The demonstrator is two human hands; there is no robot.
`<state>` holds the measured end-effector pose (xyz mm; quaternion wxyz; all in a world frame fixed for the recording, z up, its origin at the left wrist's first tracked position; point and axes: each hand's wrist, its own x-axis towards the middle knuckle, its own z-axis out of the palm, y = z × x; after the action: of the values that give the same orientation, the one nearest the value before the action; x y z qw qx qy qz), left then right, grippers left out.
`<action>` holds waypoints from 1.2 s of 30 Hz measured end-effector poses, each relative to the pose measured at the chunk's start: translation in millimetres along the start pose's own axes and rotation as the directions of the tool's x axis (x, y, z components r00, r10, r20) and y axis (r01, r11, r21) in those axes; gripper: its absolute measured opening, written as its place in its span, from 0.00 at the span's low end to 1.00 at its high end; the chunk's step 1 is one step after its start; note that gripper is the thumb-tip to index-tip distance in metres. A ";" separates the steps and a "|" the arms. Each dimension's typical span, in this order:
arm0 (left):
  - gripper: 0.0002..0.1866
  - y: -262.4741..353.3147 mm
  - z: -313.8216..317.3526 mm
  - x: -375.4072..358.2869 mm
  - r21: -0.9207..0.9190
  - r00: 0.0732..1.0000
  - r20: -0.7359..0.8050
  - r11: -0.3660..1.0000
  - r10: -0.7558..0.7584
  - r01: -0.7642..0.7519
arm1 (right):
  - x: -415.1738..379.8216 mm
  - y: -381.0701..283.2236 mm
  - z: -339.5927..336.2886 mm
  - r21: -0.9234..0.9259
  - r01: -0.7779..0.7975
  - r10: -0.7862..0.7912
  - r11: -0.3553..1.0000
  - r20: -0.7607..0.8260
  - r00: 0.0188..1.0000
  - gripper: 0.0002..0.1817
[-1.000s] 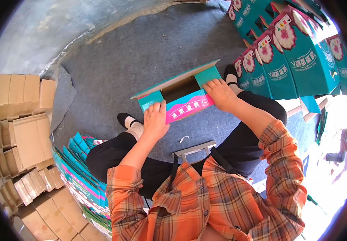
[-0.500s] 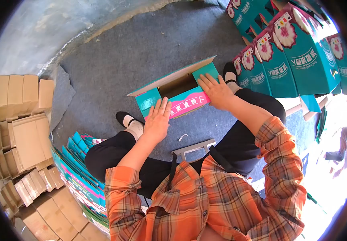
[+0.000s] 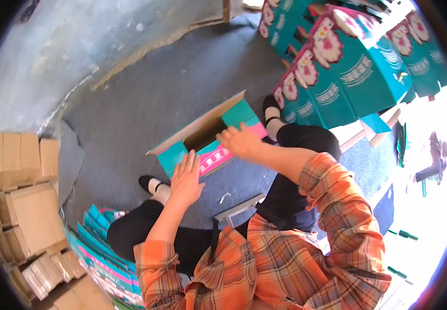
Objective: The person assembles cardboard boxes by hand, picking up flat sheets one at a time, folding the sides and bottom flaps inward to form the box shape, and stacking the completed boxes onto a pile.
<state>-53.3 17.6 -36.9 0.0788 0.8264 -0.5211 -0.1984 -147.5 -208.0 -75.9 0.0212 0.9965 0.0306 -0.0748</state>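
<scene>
A teal and pink cardboard box (image 3: 171,159) rests on the floor between the feet. Its far long flap stands raised, its short end flaps are folded inward, and a dark gap shows in the middle. White lettering runs along the pink near side. My left hand (image 3: 186,181) lies at the near left part of the box, fingers stretched out and touching its edge. Over the near edge, right of the middle, is my right hand (image 3: 241,142), with its fingers apart and slightly bent. Neither hand grips anything.
Printed teal boxes (image 3: 337,85) stand in rows at the right. Flat teal cartons (image 3: 102,258) are stacked by the left leg. Brown cardboard boxes (image 3: 35,214) are piled at the far left. A metal stool frame (image 3: 239,209) is between the legs.
My right hand has slid from the right end flap toward the middle of the box. My left hand stays by the left part. The view has turned, so the box appears more tilted.
</scene>
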 end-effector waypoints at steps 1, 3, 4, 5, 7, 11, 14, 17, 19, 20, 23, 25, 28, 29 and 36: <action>0.42 -3.1 -4.7 1.6 -0.053 1.000 -0.008 0.999 0.002 -0.003 | 4.5 1.1 3.5 0.019 0.004 -0.004 1.000 0.006 1.000 0.28; 0.39 -13.7 -7.2 5.9 -0.170 0.996 -0.083 0.985 0.015 -0.029 | 9.9 5.6 -5.7 0.033 -0.012 0.010 0.999 0.048 0.999 0.31; 0.37 -22.0 -5.3 6.1 -0.235 0.990 -0.141 0.971 0.010 -0.043 | 11.6 5.8 -14.6 0.038 -0.022 0.019 0.999 0.083 0.996 0.34; 0.34 -25.0 -13.5 6.5 -0.320 0.977 -0.215 0.945 -0.008 -0.063 | 12.1 5.6 -21.6 0.025 -0.028 0.025 0.999 0.105 0.994 0.36; 0.29 -36.4 -42.3 -1.4 -0.475 0.931 -0.355 0.874 -0.087 -0.099 | 14.9 4.4 -38.4 0.005 -0.051 0.050 0.999 0.115 0.992 0.38; 0.21 -53.9 -106.6 -28.6 -0.817 0.731 -0.473 0.556 -0.492 -0.154 | 22.4 10.4 -68.7 0.258 -0.244 0.178 0.935 0.252 0.951 0.40; 0.22 -86.0 -124.9 -44.9 -0.866 0.504 -0.500 0.394 -0.704 -0.309 | 11.8 23.3 -93.0 0.444 -0.294 0.248 0.846 0.161 0.955 0.41; 0.22 -105.4 -129.2 -58.0 -0.826 0.416 -0.531 0.341 -0.738 -0.449 | 1.8 35.4 -141.2 0.597 -0.258 0.311 0.760 0.014 0.950 0.42; 0.21 -102.2 -134.3 -59.2 -0.813 0.396 -0.541 0.341 -0.742 -0.472 | -6.4 48.2 -180.4 0.693 -0.185 0.366 0.697 -0.122 0.922 0.44; 0.21 -100.7 -136.7 -59.3 -0.802 0.368 -0.546 0.344 -0.752 -0.488 | -11.4 55.5 -202.6 0.713 -0.128 0.381 0.689 -0.207 0.901 0.45; 0.20 -98.3 -136.4 -53.1 -0.814 0.384 -0.530 0.325 -0.756 -0.482 | -39.9 77.3 -276.5 0.798 0.052 0.415 0.600 -0.367 0.832 0.42; 0.19 -93.8 -132.7 -44.9 -0.827 0.404 -0.516 0.317 -0.755 -0.465 | -80.8 76.7 -337.9 0.875 0.105 0.506 0.472 -0.367 0.781 0.39; 0.17 -82.4 -130.1 -34.3 -0.850 0.454 -0.490 0.292 -0.744 -0.439 | -117.1 120.5 -369.1 0.849 0.265 0.603 0.457 -0.515 0.609 0.33; 0.17 -78.0 -130.9 -31.4 -0.862 0.468 -0.478 0.296 -0.744 -0.411 | -137.7 124.1 -384.8 0.873 0.173 0.655 0.456 -0.461 0.598 0.31; 0.15 -71.1 -114.3 -15.6 -0.895 0.564 -0.432 0.260 -0.703 -0.362 | -264.7 171.9 -410.7 0.921 0.380 0.906 0.088 -0.232 0.353 0.22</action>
<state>46.7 54.4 46.9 0.7505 0.6512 -0.0804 -0.0795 -337.0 -375.5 376.1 -0.6116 0.5884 -0.2669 0.4566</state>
